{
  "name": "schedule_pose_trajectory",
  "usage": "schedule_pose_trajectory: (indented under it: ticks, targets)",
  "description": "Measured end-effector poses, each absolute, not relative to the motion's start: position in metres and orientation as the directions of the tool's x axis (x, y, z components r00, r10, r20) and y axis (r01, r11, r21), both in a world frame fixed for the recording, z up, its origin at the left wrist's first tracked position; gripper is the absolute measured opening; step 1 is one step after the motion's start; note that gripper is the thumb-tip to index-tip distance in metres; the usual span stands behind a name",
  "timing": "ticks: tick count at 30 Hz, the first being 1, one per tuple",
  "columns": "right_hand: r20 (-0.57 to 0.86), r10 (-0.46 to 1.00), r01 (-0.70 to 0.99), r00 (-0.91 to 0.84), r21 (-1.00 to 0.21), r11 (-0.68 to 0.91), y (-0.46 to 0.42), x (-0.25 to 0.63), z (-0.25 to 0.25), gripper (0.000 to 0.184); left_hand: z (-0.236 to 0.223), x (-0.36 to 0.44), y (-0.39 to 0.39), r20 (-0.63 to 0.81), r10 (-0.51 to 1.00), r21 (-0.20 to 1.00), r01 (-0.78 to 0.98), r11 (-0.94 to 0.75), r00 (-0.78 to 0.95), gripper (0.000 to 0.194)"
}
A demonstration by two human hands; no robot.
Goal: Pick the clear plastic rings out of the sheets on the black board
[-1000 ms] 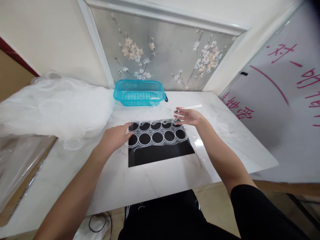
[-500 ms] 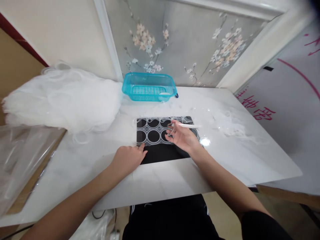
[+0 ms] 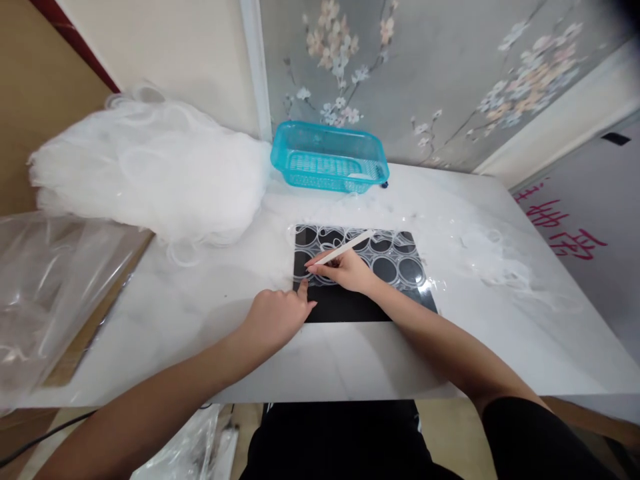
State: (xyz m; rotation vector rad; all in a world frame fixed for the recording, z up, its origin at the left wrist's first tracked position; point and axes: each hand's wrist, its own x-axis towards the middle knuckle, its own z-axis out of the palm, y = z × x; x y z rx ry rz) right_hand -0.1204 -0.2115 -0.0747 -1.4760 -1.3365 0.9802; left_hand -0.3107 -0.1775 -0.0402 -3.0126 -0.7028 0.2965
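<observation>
A clear sheet with whitish ring outlines (image 3: 369, 265) lies on a black board (image 3: 350, 307) on the table. My right hand (image 3: 350, 272) pinches a slim white pen-shaped tool (image 3: 346, 247), its tip end down at the left rings and its other end slanting up to the right. The tip itself is hidden by my fingers. Close by on the left, my left hand (image 3: 280, 313) presses its outstretched index finger on the sheet's lower left edge. The thumb stands apart over the black board and the other fingers are curled, with nothing held.
Behind the board stands a blue plastic basket (image 3: 330, 157) with something white inside. A large heap of thin white rings (image 3: 165, 173) fills the back left. Clear plastic wrap (image 3: 60, 280) lies at the left edge. Thin clear scraps (image 3: 500, 263) are scattered at the right.
My right hand has moved left across the sheet and turned from palm up to a writing-like grip, bringing the tool to the left rings. My left hand stays at the sheet's edge. The view has shifted.
</observation>
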Motion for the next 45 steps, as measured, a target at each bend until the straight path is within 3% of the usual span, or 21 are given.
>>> schedule_pose_trajectory:
  ticks: [13,33,40,43,45]
  targets:
    - [-0.033,0.997,0.266,0.067,-0.963,-0.05,-0.212,-0.123,-0.074,0.027,-0.036,-0.309,-0.179,-0.278,0.474,-0.013,0.49,-0.872,0.835,0.057]
    - [-0.005,0.999,0.321,0.051,-0.947,-0.021,-0.214,-0.123,-0.074,0.026,-0.035,-0.31,-0.167,-0.262,0.458,0.018,0.478,-0.878,0.85,0.052]
    - [0.161,0.984,0.525,-0.079,-0.832,0.178,-0.228,-0.126,-0.069,0.021,-0.032,-0.31,-0.154,-0.322,0.467,0.048,0.507,-0.861,0.823,0.047]
    - [0.131,0.976,0.558,-0.175,-0.803,0.208,-0.227,-0.124,-0.068,0.02,-0.03,-0.31,-0.146,-0.352,0.474,0.089,0.533,-0.841,0.807,0.044]
    - [0.151,0.984,0.566,-0.09,-0.806,0.176,-0.21,-0.113,-0.064,0.019,-0.03,-0.31,-0.144,-0.346,0.466,0.111,0.529,-0.841,0.814,0.042]
